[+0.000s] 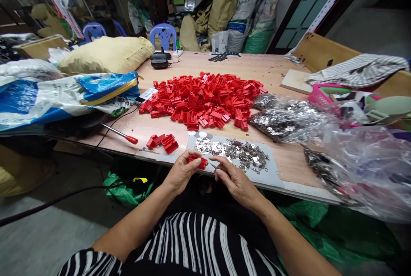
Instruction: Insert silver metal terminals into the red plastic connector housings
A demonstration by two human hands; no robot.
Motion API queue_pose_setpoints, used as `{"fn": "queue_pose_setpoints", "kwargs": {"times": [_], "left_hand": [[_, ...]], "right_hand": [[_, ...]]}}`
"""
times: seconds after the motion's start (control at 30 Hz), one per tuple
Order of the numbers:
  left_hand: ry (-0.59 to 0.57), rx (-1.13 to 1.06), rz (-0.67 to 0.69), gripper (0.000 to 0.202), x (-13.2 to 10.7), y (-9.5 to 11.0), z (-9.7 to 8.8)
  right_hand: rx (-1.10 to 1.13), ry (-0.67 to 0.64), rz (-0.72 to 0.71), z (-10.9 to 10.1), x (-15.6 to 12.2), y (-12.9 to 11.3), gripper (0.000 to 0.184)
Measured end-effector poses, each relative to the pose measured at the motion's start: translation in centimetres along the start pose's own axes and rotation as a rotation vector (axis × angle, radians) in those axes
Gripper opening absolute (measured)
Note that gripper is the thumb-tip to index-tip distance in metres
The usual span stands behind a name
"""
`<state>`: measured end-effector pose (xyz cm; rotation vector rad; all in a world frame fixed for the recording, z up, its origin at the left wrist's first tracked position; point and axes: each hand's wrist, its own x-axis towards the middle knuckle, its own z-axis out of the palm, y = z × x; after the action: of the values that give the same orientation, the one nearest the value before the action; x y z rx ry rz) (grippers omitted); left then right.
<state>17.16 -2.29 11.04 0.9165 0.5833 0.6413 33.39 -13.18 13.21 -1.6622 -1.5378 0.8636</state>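
Observation:
My left hand point(181, 172) is closed on a small red plastic part point(199, 162) at the table's near edge. My right hand point(231, 178) is pinched on a tiny metal piece point(213, 166) just to the right of the red part, its tip pointing at it. Just beyond my hands lies a grey mat point(272, 172) strewn with small silver metal pieces point(239, 151). A few red parts point(163, 141) sit in a little group left of the mat. A big heap of red plastic parts point(205, 98) fills the middle of the wooden table point(289, 160).
A red-handled screwdriver point(122, 133) lies at the left near edge. Clear plastic bags of metal pieces point(282, 119) spread on the right. Woven sacks point(67, 94) cover the left side, with a pink basket point(321, 94) at the right. Blue chairs point(163, 34) stand behind the table.

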Motion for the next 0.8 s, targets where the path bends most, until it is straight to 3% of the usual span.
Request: {"fn": "queue_pose_setpoints", "kwargs": {"times": [0.13,0.3,0.53,0.67,0.8], "left_hand": [[-0.056,-0.282,-0.166,0.019,-0.4,0.1,0.3],[-0.044,-0.405,-0.259,0.014,-0.7,-0.3,0.4],[-0.024,-0.45,-0.297,0.014,-0.8,-0.6,1.0],[-0.044,-0.441,-0.3,0.016,-0.8,-1.0,0.9],[-0.004,-0.219,-0.196,0.022,-0.9,-1.2,0.3]], "right_hand": [[0.029,-0.039,-0.032,0.0,0.0,-0.9,0.044],[0.014,-0.04,-0.07,0.2,0.1,-0.9,0.042],[-0.083,0.071,-0.065,0.4,0.1,-0.6,0.036],[-0.006,0.097,-0.056,0.4,0.3,-0.1,0.035],[0.069,0.185,-0.001,-0.3,0.8,0.7,0.04]]}}
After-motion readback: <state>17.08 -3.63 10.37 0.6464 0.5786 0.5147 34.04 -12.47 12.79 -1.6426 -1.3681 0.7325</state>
